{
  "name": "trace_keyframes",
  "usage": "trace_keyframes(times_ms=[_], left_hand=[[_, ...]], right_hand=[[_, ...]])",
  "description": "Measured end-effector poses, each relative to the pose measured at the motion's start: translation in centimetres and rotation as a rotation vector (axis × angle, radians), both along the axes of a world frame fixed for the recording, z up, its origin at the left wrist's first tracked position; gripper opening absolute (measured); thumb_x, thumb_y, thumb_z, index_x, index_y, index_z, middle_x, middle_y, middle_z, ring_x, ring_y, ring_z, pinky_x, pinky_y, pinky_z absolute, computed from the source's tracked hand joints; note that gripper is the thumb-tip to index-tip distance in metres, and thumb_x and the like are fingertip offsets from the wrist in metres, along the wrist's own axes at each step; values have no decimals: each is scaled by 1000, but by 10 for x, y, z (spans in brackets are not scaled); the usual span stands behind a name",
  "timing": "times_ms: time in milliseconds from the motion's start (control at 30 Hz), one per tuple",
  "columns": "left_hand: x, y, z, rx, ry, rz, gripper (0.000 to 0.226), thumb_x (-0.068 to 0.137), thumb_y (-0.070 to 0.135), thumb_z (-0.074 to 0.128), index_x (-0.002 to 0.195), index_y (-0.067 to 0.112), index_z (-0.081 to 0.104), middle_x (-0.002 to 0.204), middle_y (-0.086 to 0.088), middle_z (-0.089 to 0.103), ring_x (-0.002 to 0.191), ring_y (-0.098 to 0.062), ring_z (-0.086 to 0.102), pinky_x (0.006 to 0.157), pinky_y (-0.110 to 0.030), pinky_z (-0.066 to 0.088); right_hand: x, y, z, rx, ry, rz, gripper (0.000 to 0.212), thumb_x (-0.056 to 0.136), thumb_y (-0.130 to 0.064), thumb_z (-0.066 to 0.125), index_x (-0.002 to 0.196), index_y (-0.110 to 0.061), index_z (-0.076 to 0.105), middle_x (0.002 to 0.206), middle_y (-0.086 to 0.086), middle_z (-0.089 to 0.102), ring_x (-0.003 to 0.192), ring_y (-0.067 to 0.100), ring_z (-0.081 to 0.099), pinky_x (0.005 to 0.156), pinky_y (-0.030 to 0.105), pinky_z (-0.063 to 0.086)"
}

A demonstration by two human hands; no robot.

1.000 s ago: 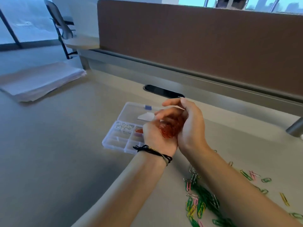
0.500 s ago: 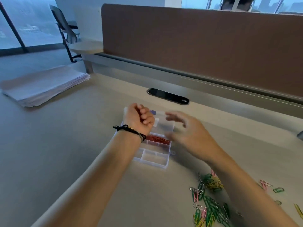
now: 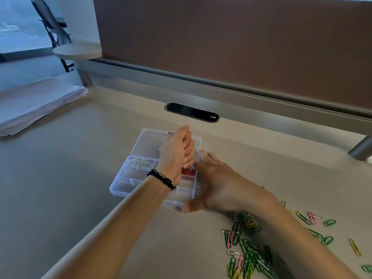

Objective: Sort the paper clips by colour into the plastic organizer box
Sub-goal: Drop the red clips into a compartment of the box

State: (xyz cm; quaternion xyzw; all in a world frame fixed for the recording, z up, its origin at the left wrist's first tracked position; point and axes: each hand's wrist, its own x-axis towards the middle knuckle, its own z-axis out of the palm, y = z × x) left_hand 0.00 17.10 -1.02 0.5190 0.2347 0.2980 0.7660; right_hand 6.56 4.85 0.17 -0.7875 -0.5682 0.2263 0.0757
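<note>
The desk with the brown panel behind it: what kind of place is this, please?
Most likely an open-plan office workstation. A brown divider panel stands along the back of the desk, a black cable port is set into it, a stack of paper lies at left, and an office chair stands by large windows.

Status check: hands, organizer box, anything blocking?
Left hand fisted over organizer box, contents unseen. Right hand open beside box. White clips and red clips in compartments; mixed clip pile unsorted on desk. Nothing blocking.
</note>
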Motion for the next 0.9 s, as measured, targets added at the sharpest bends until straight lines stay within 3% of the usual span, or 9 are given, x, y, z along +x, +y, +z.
trace_keyframes(times_ms=[333, 500, 900], left_hand=[[0, 3, -2, 141, 42, 57, 51, 103, 28, 42, 54, 17, 35, 46, -1, 27, 42, -19, 27, 41, -27, 29], [0, 4, -3, 132, 50, 50, 51, 104, 28, 41, 55, 16, 35, 46, -2, 27, 38, -16, 24, 37, -23, 23], [-9, 13, 0, 234, 95, 117, 51, 105, 30, 39, 56, 14, 38, 47, 1, 32, 40, -18, 33, 42, -27, 30]], right_hand=[[3, -1, 1, -24, -13, 11, 120, 64, -74, 73, 158, -35, 9, 167, -4, -11, 152, 17, -13, 124, 49, 9], [3, 0, -1, -15, -7, 5, 120, 62, -76, 73, 158, -33, 14, 167, -5, -12, 153, 16, -12, 124, 48, 10], [4, 0, -3, -20, -19, 0, 123, 61, -78, 73, 158, -33, 12, 167, -6, -10, 153, 16, -9, 123, 47, 13]])
